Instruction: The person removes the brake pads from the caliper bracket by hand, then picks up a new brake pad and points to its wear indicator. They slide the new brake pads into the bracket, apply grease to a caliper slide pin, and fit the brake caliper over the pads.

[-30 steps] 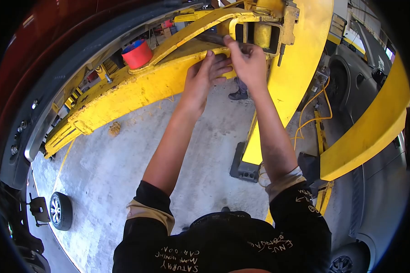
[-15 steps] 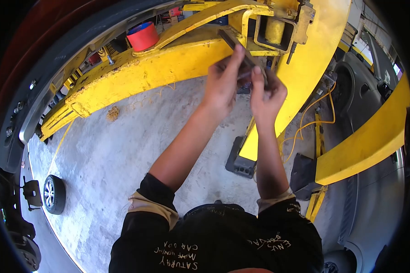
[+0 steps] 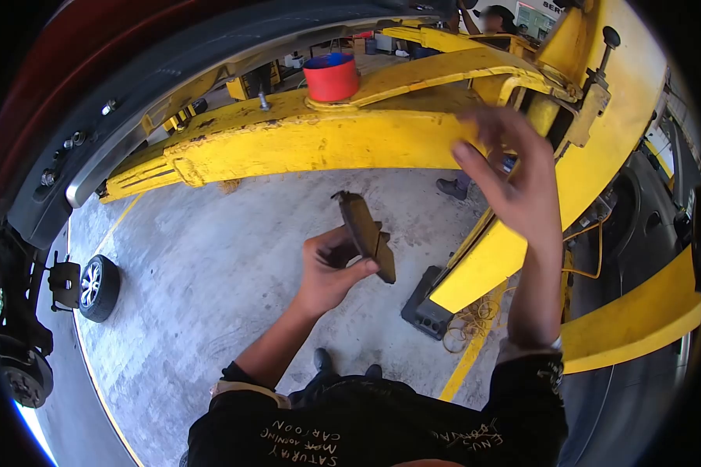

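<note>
Left hand clamps brake pads, calling for a steady thumb; right hand, fingers apart, hovers near the yellow beam.

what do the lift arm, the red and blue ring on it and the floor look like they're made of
Lift arm: likely painted steel, glossy yellow, with chips and dark scuffs along its edges.
Red and blue ring: smooth outside, possibly plastic or tape; the look leaves it open.
Floor: probably concrete, grey and mottled with stains, with painted yellow lines.
</note>
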A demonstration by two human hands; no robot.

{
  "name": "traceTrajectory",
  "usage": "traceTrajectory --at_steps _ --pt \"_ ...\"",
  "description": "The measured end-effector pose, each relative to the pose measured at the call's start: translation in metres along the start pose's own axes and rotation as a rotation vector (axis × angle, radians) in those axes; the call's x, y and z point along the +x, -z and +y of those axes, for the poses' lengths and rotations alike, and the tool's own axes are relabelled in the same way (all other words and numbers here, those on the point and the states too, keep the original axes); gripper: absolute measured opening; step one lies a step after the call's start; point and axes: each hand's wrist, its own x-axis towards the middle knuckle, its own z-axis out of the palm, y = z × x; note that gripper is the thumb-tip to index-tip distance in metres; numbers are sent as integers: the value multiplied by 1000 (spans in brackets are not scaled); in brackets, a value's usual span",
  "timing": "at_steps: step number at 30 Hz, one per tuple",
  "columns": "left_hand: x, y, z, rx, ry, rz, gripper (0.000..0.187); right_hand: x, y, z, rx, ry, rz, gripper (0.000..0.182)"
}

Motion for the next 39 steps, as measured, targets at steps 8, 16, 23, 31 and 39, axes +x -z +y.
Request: traceTrajectory --at_steps 8,16,23,31,39 --pt "-44 61 5 -22 -42 61 45 151 -88 26 -498 531 -342 52" --pt "-50 106 0 -17 -31 87 47 180 -96 -14 -539 139 -880 77" --pt "-40 125 -5 -40 -43 64 46 186 -102 -21 -487 2 -878 76" --pt "-33 131 -7 2 -70 64 49 189 -93 -16 -304 -42 -816 84" --pt "-31 132 -6 190 -143 28 50 197 -64 16 -28 280 -726 82"
